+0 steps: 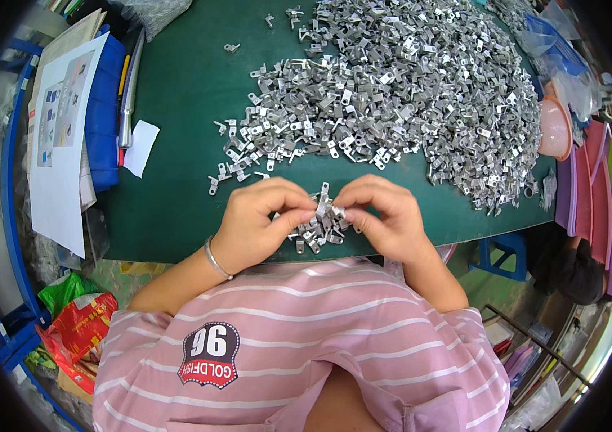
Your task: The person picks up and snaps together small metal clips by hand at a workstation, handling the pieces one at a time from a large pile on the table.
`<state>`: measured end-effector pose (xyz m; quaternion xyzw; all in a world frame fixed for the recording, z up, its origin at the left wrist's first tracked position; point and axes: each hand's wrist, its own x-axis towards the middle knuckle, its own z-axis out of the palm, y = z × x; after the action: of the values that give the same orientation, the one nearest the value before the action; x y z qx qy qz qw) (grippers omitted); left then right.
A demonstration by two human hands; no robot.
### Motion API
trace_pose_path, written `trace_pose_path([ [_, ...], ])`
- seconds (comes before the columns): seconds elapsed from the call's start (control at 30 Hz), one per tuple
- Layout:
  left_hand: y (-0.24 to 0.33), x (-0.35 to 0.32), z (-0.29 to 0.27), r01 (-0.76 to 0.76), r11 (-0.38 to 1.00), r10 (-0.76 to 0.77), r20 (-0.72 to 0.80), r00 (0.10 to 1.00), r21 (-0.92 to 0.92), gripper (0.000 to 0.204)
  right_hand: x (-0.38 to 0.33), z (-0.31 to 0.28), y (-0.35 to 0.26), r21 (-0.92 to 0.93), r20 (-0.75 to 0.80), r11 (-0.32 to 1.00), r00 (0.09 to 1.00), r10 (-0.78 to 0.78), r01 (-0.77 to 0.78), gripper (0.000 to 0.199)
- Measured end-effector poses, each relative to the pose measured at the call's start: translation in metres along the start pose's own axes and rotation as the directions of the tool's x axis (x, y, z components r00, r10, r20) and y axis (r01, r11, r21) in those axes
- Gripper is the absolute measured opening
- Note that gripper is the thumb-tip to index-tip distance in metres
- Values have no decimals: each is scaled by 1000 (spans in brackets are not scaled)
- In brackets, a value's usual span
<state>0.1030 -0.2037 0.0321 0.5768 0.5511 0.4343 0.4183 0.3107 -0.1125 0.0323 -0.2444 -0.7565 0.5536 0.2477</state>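
My left hand [257, 222], with a silver bangle on its wrist, is closed in a pinch at the table's front edge. Opposite it, my right hand [386, 216] is also pinched, its fingertips a short way from the left ones. Each seems to hold a small silver metal bracket [324, 193], though the fingers partly cover the pieces. Below and between the hands lies a small cluster of similar brackets [313, 236]. Beyond them a large heap of bent metal brackets [392, 93], many with a round hole, spreads over the green table [176, 144].
To the left stand a blue bin [108, 108], a paper sheet [64, 144] and a torn white scrap [140, 149]. A pink bowl [555, 128] sits at the right edge. A blue stool [502, 255] is below on the right, and a red bag [82, 327] lies lower left.
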Motion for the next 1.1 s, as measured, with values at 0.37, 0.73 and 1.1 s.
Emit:
trace_pose_path([
  [0.37,-5,-4,-3,-175,954,180,5,984,241,11,7,-8,25,-646,-330,761,921,-208,-60,16],
  [0.73,-19,1,-24,-116,805,256,-165,952,582,19,12,-7,27,-762,-249,647,928,-277,-12,16],
  [1.1,-19,-2,-22,-107,750,246,-125,961,653,25,16,-2,19,-775,-152,631,955,-253,44,17],
])
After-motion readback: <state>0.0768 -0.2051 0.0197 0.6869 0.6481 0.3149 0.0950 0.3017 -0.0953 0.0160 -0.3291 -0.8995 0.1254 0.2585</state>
